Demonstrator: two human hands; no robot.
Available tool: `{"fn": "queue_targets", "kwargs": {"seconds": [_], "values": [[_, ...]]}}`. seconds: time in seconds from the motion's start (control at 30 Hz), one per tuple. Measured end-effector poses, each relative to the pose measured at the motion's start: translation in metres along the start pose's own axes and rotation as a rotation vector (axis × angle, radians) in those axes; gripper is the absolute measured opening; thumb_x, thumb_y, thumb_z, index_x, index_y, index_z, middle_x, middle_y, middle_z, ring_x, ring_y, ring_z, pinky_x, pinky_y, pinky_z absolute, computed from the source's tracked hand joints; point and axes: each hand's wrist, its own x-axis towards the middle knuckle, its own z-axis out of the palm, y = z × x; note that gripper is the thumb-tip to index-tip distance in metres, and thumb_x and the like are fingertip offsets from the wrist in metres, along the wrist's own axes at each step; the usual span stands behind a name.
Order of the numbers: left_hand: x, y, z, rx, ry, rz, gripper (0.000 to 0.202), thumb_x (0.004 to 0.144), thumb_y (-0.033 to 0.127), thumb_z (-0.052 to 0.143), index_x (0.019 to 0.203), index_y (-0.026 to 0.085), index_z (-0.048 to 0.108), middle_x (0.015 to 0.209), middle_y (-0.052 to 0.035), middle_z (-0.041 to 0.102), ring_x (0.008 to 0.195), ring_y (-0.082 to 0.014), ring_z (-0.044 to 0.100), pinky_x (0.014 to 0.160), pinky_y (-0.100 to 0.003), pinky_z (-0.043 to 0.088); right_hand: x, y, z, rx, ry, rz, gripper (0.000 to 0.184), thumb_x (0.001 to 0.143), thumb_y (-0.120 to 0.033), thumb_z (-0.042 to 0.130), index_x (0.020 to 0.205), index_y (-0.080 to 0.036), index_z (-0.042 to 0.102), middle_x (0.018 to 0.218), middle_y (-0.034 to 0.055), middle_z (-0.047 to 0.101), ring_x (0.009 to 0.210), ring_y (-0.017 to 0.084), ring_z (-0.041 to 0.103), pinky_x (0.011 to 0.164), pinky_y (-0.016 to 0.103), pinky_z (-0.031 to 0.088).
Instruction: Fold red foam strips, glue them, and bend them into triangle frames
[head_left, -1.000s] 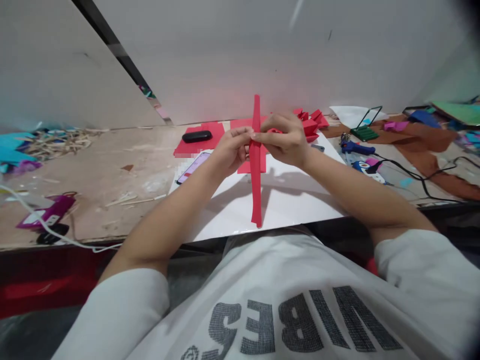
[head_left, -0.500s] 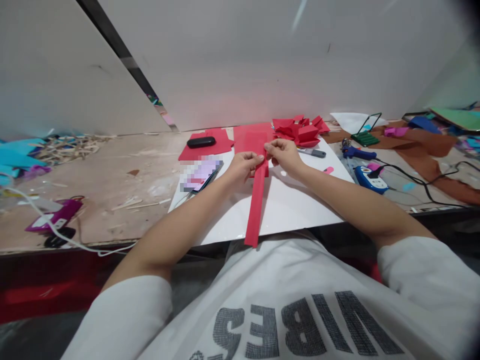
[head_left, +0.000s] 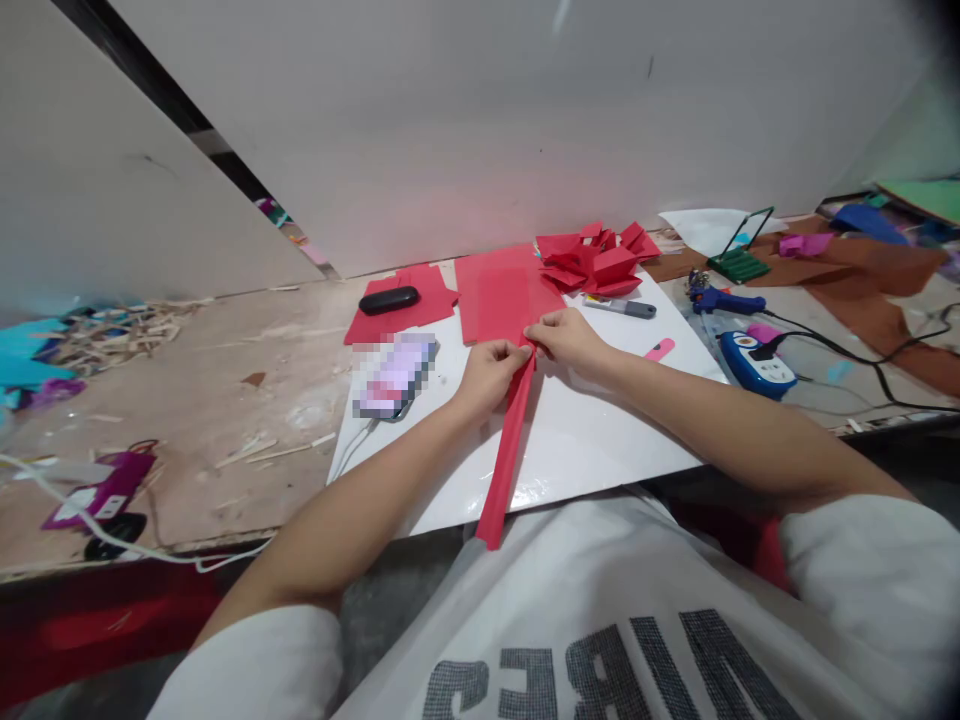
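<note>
Head: red paper strip crossing white board's near edge
Left hand: pinching it
Right hand: pinching too!

We look over a worn, pale-brown desk. At far left, thin wood scraps lie beside blue paper; at near left, we see a purple box. In the middle we have a white board, with a phone on its left and a grey cutter at far right. Further right, we find a blue socket block, a blue glue gun and brown paper.
</note>
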Motion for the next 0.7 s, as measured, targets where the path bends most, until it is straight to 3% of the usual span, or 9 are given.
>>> {"fn": "queue_targets", "kwargs": {"seconds": [0.17,0.3,0.5,0.7], "values": [[0.005,-0.003,0.0,0.05,0.025,0.03,0.037,0.093,0.039,0.08,0.066,0.018,0.068,0.061,0.0008,0.06,0.059,-0.0111,0.047,0.061,-0.026,0.037,0.003,-0.001,0.001,0.039,-0.016,0.077,0.043,0.095,-0.005,0.065,0.056,-0.02,0.053,0.046,-0.0013,0.049,0.042,0.008,0.036,0.041,0.022,0.028],[0.007,-0.002,0.0,0.155,0.065,0.146,0.036,0.097,0.031,0.075,0.065,0.02,0.062,0.059,0.0028,0.056,0.059,-0.0117,0.048,0.061,-0.026,0.037,0.003,-0.006,-0.001,0.064,-0.065,0.131,0.049,0.099,-0.01,0.072,0.059,-0.022,0.047,0.046,-0.0048,0.041,0.042,0.007,0.027,0.04,0.023,0.019],[0.003,0.002,-0.001,0.23,0.072,0.205,0.033,0.096,0.03,0.076,0.067,0.02,0.064,0.06,0.0027,0.057,0.059,-0.0124,0.049,0.06,-0.027,0.038,-0.005,-0.016,-0.001,0.058,-0.052,0.188,0.04,0.1,-0.007,0.072,0.063,-0.017,0.061,0.05,0.0013,0.057,0.04,0.007,0.04,0.037,0.022,0.029],[0.007,0.001,-0.005,0.248,0.072,0.21,0.035,0.097,0.029,0.074,0.065,0.02,0.063,0.059,0.0032,0.054,0.056,-0.0113,0.045,0.056,-0.026,0.035,-0.007,-0.02,0.0,0.053,-0.05,0.205,0.04,0.104,-0.007,0.071,0.065,-0.015,0.066,0.05,0.0026,0.06,0.038,0.007,0.041,0.035,0.02,0.032]]}}
